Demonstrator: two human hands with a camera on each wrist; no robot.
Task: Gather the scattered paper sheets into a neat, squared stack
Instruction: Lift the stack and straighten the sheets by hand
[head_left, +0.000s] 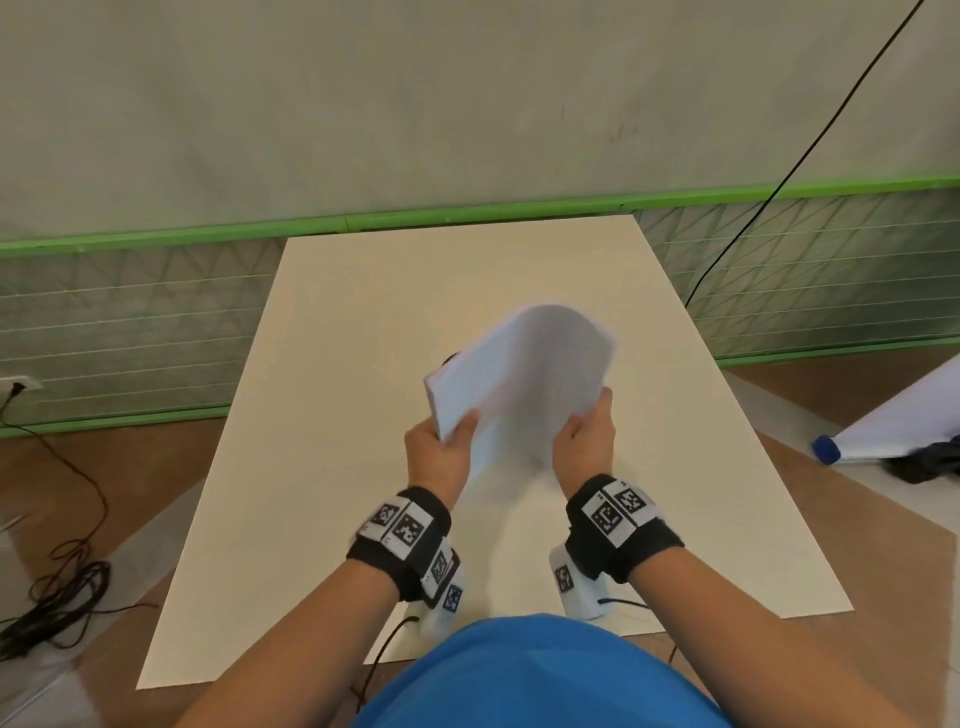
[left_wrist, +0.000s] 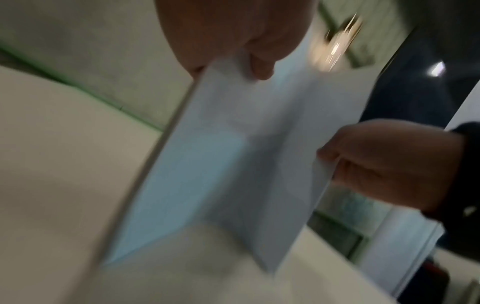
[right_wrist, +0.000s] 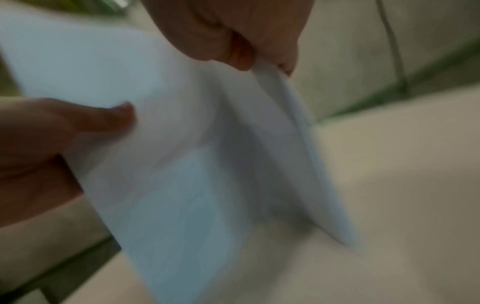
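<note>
A stack of white paper sheets (head_left: 524, 374) is held up off the cream table (head_left: 322, 415), bowed and tilted, its far end curling over. My left hand (head_left: 441, 447) grips the stack's left edge, thumb on top. My right hand (head_left: 584, 441) pinches the right edge between thumb and fingers. In the left wrist view the paper stack (left_wrist: 233, 164) hangs below my left hand (left_wrist: 233, 41), with my right hand (left_wrist: 384, 162) on its other edge. The right wrist view shows the blurred sheets (right_wrist: 168, 164) pinched by my right hand (right_wrist: 233, 37), my left hand (right_wrist: 52, 139) on the near side.
The table's far edge meets a green-trimmed mesh barrier (head_left: 130, 322). A black cable (head_left: 769, 197) runs down the wall at right. Coiled cables (head_left: 57, 597) lie on the floor at left; a rolled white sheet with a blue cap (head_left: 883, 421) lies at right.
</note>
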